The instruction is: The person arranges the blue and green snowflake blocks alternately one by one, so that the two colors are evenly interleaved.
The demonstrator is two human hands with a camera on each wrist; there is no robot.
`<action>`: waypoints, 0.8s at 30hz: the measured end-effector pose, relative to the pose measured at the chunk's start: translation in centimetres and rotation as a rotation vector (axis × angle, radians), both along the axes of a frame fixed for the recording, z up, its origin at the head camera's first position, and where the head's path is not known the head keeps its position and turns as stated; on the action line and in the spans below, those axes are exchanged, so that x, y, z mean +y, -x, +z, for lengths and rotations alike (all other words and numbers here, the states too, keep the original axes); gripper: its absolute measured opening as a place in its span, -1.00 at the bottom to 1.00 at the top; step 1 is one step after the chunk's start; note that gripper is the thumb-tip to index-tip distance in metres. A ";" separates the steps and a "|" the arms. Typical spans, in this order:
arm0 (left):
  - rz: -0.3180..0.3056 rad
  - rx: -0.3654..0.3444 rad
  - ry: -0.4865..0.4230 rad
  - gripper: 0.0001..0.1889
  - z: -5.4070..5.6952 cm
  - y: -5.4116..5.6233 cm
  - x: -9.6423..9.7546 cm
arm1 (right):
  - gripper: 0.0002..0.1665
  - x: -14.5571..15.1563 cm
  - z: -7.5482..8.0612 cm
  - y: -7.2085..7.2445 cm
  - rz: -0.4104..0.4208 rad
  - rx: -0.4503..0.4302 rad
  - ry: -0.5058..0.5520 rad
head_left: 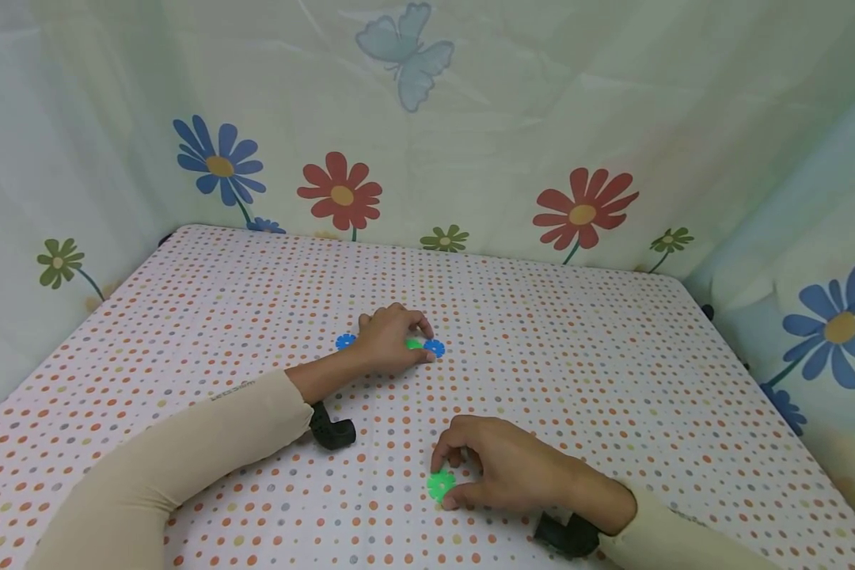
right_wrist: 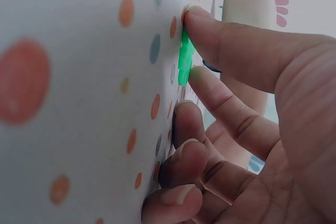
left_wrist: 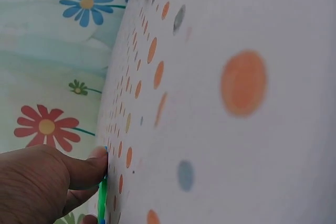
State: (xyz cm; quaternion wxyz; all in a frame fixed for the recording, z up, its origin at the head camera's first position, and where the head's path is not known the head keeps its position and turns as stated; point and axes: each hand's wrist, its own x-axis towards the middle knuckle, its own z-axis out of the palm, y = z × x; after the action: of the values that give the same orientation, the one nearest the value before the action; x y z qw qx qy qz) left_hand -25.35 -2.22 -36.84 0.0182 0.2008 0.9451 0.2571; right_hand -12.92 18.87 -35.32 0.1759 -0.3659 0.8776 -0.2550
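Observation:
On the dotted cloth, toward the middle of the table, my left hand (head_left: 392, 340) curls over small flat interlocking discs. A green disc (head_left: 414, 344) and a blue disc (head_left: 435, 348) show by its thumb and index fingertip, which grip at their edges. Another blue disc (head_left: 345, 341) peeks out on the hand's left side; what lies between is hidden under the palm. Nearer the front, my right hand (head_left: 506, 467) pinches a notched green disc (head_left: 442, 485) between thumb and index finger. In the right wrist view this green disc (right_wrist: 185, 59) lies flat, close against the cloth.
A white cloth with coloured dots (head_left: 577, 356) covers the table. Curtains with printed flowers (head_left: 342, 194) hang behind and at both sides. Each wrist carries a black camera mount, the left one (head_left: 332, 427) close over the cloth.

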 end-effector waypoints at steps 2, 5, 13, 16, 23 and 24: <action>-0.001 0.001 0.002 -0.73 0.0 0.0 0.0 | -0.70 0.0 0.0 0.0 0.002 0.000 0.002; -0.004 0.001 -0.001 -0.73 0.0 0.0 0.0 | -0.70 0.0 0.0 -0.1 0.005 0.000 0.003; -0.009 0.012 0.000 -0.76 -0.1 0.0 0.0 | -0.67 0.0 0.0 -0.3 0.005 0.014 0.000; -0.007 0.017 0.003 -0.77 0.0 0.0 0.0 | -0.66 -0.1 0.0 -0.3 0.009 0.009 0.016; -0.008 0.008 -0.008 -0.78 0.0 -0.1 0.1 | -0.68 -0.2 -0.2 -0.1 0.035 -0.038 0.044; -0.007 0.007 -0.010 -0.78 -0.1 -0.1 0.0 | -0.68 -0.2 -0.2 -0.1 0.043 -0.037 0.049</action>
State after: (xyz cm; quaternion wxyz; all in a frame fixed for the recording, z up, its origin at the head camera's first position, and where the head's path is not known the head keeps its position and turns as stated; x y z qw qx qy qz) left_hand -25.29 -2.18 -36.89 0.0147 0.2051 0.9431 0.2612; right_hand -12.81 18.70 -35.55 0.1886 -0.3842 0.8595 -0.2794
